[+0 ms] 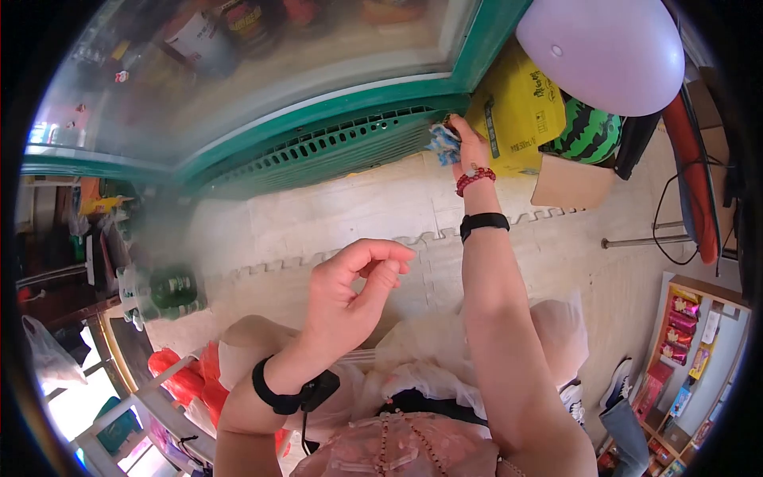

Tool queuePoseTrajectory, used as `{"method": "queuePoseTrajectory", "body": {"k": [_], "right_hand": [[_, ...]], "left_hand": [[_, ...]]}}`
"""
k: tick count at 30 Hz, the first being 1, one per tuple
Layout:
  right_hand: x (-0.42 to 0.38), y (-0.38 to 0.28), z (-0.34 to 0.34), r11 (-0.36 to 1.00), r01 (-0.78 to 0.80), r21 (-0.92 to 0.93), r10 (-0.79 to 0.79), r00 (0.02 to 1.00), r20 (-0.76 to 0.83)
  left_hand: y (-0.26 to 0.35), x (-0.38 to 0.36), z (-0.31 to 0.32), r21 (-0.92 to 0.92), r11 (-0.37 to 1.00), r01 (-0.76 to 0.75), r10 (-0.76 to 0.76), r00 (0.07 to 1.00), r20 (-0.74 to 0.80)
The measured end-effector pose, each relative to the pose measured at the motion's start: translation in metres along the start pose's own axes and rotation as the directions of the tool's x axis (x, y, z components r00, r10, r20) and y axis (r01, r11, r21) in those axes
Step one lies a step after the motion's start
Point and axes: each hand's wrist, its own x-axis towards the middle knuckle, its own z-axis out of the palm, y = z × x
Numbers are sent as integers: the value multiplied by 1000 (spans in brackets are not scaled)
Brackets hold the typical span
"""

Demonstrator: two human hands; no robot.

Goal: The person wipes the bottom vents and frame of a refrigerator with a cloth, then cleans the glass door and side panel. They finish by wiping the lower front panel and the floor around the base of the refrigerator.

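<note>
My right hand [469, 143] is stretched forward with its fingers closed around a crumpled blue-and-white cloth [443, 145]. It is by the right end of a green slatted panel [342, 147], low on a glass-fronted cabinet, beside a yellow box [520, 111]. Part of the cloth is hidden behind the fingers. Nearer to me, my left hand [354, 286] hovers over the pale floor with its fingers curled and the thumb close to the index finger. Nothing shows in its grip.
Behind the glass door [262, 48] stand several packages. A lilac balloon-like ball [604, 52] sits above a watermelon-patterned ball [588, 131] at the right. Green bottles [173, 288] are at the left, a snack shelf [691, 334] at the right. Another person's leg [624, 429] shows nearby.
</note>
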Motion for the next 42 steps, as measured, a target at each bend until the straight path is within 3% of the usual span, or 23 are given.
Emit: {"method": "queuePoseTrajectory", "body": {"k": [5,9,11,15,19,22,25,27,34,37,39,42], "right_hand": [[14,11,-5,991,105,-88,-112,990,-87],[9,6,-3,975,90,-201,-122,981,-152],[8,9,-4,996,88,-20,-89,995,-53],[6,6,-5,999,12,34,-13,1000,24],[1,5,-1,1000,22,19,-22,1000,2],[7,14,-4,986,146,-84,-153,985,-80],[15,18,-7,985,116,-131,-128,988,-87],[8,10,-6,998,39,49,-39,999,13],[1,-2,-4,998,-46,39,45,999,31],[11,11,-6,1000,-5,14,5,1000,0],[16,21,-6,991,118,-58,-123,988,-93],[14,21,-7,994,102,-30,-103,993,-52]], "left_hand": [[-1,3,4,-21,1000,-17,17,1000,8],[-3,6,6,18,1000,-19,19,999,30],[-3,5,5,27,1000,9,-10,1000,28],[-1,5,2,19,1000,-6,6,1000,13],[-7,10,0,-9,1000,-2,2,1000,14],[-10,13,1,-20,1000,9,-9,999,36],[-10,14,2,-22,1000,18,-18,999,31],[-8,17,1,-23,1000,20,-20,1000,24],[-5,19,0,-31,999,23,-20,995,100],[-7,20,1,-29,999,35,-32,996,79],[-8,20,2,-30,999,35,-33,998,52],[-9,17,1,-20,1000,22,-21,999,32]]}}
